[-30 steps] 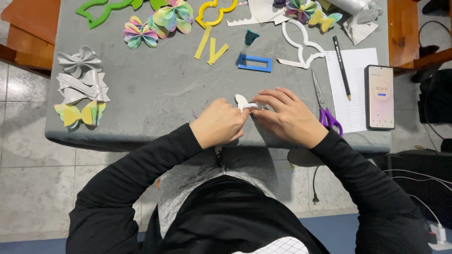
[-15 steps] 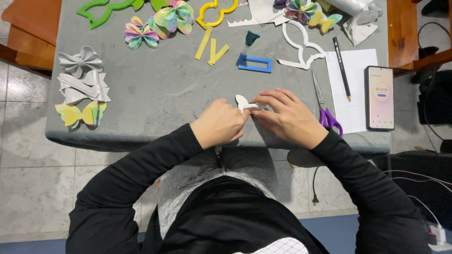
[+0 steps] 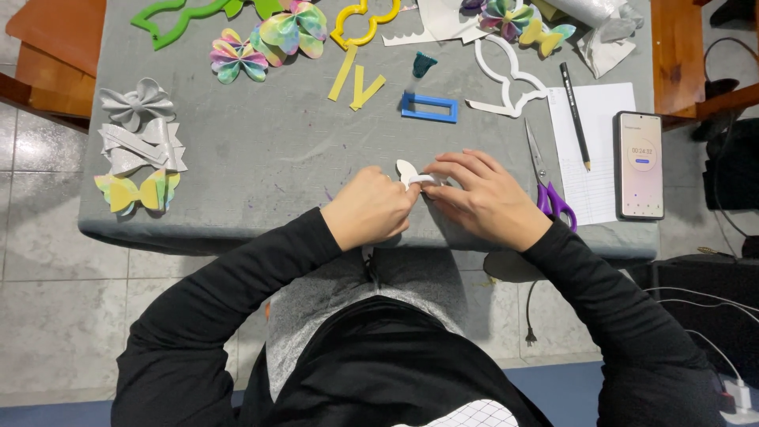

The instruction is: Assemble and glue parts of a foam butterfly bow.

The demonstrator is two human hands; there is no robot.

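My left hand [image 3: 370,209] and right hand [image 3: 489,199] are both closed down narrow on one small white bow piece [image 3: 411,173], pinched between my fingertips near the front edge of the grey table [image 3: 277,158], a little right of its middle. I judge the risk to be in that pinch: if either hand eases off, the fold could spring open or slide crooked, and if I squeeze too hard the thin material may crease where I don't want it. The purple-handled scissors [image 3: 547,186] lie just beside my right hand with the blades pointing to the back edge, so a careless wrist could knock them toward the phone [image 3: 640,164] at the right edge. The piece itself is plain white, with a rounded lobe poking up above my fingers; the rest is hidden under them, so I cannot tell its full shape.
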